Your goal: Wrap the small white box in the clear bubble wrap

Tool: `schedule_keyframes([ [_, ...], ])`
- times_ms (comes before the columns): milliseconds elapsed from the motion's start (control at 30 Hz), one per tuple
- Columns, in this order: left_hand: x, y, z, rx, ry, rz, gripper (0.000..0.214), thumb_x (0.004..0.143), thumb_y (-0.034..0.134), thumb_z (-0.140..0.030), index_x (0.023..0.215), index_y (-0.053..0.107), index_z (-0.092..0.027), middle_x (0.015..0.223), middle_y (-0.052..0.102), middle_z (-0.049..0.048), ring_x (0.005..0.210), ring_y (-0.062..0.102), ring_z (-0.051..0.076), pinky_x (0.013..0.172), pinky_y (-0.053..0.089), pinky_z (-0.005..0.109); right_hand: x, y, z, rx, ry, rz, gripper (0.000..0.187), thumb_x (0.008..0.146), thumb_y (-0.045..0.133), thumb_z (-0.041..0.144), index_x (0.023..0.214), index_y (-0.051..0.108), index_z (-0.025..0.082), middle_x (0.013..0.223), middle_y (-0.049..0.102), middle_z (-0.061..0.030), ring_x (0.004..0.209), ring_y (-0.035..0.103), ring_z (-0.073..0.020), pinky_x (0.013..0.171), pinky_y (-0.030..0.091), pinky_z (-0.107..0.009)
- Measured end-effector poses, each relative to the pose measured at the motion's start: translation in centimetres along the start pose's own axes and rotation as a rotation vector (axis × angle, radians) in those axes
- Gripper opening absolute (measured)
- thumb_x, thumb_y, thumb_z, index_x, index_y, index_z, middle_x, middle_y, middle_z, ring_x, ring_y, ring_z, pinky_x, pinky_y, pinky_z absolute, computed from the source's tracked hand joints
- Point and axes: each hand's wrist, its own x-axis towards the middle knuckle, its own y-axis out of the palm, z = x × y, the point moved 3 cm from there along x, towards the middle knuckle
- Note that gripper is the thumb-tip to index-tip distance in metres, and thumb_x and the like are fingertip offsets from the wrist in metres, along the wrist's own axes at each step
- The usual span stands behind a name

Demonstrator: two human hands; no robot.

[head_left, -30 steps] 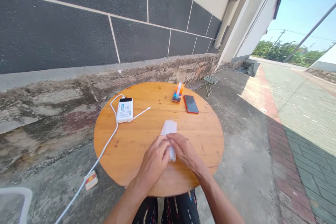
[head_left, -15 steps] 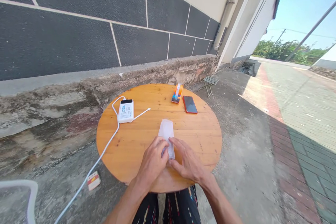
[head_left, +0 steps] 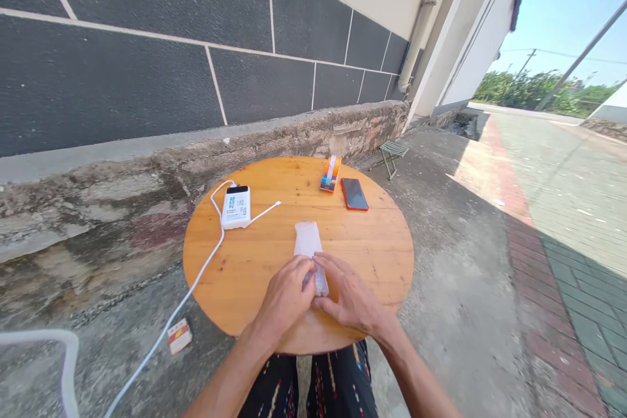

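Left hand [head_left: 289,289] and right hand [head_left: 349,292] partly hide the white packet [head_left: 307,239], and the trousers [head_left: 339,386] are cropped below.

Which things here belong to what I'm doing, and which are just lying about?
Likely in use:
White packet, at your left hand and right hand
Orange tape dispenser, perhaps; untouched

Probably just lying about:
Phone and white device, on the table
Folding stool and small box, off the table

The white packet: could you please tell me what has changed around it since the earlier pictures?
The far end of the white packet has swung left, and the right hand has opened out, thumb spread. The left hand stays at the packet's left side; the phone hasn't moved.
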Motion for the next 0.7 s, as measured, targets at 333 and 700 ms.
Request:
schedule_keyframes([
  [333, 0.7, -0.8, 0.5, -0.122, -0.059, 0.072, 0.020, 0.075, 0.047, -0.012, 0.085, 0.062, -0.019, 0.087, 0.063, 0.0006, 0.071, 0.053, 0.014, 0.065, 0.038, 0.025, 0.9, -0.1, -0.5, -0.008, 0.011, 0.027, 0.050, 0.076, 0.053, 0.006, 0.124, 0.051, 0.021, 0.126, 0.055, -0.0074, 0.119, 0.050, -0.0212, 0.103, 0.040, -0.037],
  [700, 2.8, -0.9, 2.9, -0.438, -0.228, 0.232, 0.022, 0.078, 0.051, -0.032, 0.081, 0.065, -0.016, 0.064, 0.057, -0.0017, 0.057, 0.048, 0.011, 0.053, 0.034, 0.022, 4.2, -2.1, -1.9, 0.233, 0.143, 0.218, 0.038, 0.074, 0.067, 0.011, 0.111, 0.064, 0.023, 0.109, 0.066, -0.0002, 0.099, 0.060, -0.0175, 0.088, 0.045, -0.028],
])
